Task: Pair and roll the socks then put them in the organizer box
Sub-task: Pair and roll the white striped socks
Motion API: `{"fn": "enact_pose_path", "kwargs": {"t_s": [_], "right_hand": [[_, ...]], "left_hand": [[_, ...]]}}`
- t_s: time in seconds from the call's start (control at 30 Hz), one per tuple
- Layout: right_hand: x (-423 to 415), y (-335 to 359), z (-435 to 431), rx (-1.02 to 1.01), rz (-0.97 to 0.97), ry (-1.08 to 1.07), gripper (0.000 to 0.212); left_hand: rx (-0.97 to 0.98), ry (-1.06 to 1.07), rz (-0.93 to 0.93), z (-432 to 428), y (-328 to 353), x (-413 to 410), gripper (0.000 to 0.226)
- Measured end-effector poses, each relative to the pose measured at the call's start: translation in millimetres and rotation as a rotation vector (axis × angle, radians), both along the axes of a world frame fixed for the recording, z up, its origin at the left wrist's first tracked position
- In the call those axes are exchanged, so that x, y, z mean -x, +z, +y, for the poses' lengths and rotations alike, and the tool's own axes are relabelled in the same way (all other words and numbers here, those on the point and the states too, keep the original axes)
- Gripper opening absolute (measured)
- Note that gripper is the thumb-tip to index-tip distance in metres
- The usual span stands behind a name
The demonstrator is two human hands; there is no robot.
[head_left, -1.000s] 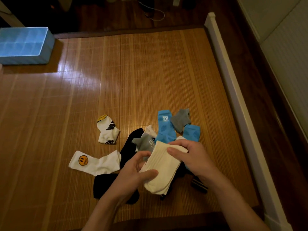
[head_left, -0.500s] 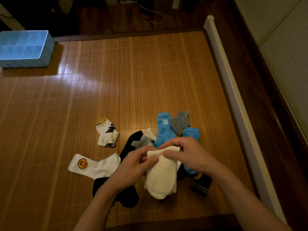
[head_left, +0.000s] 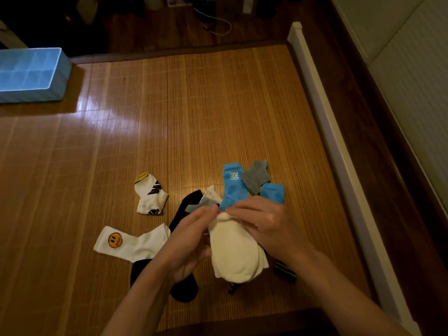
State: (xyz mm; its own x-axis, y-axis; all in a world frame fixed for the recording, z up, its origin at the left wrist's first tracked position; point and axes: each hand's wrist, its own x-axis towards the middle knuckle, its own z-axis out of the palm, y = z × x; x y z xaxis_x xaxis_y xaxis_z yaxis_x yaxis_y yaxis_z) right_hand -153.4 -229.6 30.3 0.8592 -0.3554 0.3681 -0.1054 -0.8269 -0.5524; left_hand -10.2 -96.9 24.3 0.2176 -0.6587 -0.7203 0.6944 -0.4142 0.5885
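A stacked pair of cream socks (head_left: 234, 253) hangs toe-down between my hands, above the sock pile. My left hand (head_left: 189, 238) and my right hand (head_left: 264, 221) both pinch its upper end, fingertips almost meeting. Loose socks lie on the bamboo mat (head_left: 194, 117): a white smiley sock (head_left: 131, 241), a short white sock with black marks (head_left: 150, 195), a black sock (head_left: 184, 289), two blue socks (head_left: 234, 185), a grey one (head_left: 255, 177) and a striped dark one (head_left: 284, 272). The light blue organizer box (head_left: 31, 73) with square compartments stands far left at the back.
A white rail (head_left: 339, 151) runs along the mat's right edge, with dark wood floor and a white wall panel beyond it. A white cable (head_left: 218, 25) lies on the floor past the mat's far edge.
The cream socks swung from lying slanted across my hands to hanging straight down. Both hands moved up to pinch the upper end together.
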Motion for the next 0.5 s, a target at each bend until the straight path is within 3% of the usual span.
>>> {"fn": "enact_pose_path", "kwargs": {"t_s": [0.1,0.27,0.5], "right_hand": [[3.0,2.8,0.7,-0.052,0.043,0.009,0.022],[8.7,12.1,-14.1,-0.917,0.252,-0.1,0.022],[14.3,14.0,-29.5,-1.105,0.42,-0.075,0.022]], "left_hand": [[0.004,-0.045,-0.086,-0.2,1.4,-0.8,0.03],[0.076,-0.149,-0.205,5.8,4.4,-6.8,0.032],[0.126,-0.262,-0.399,5.6,15.8,-8.5,0.019]]}}
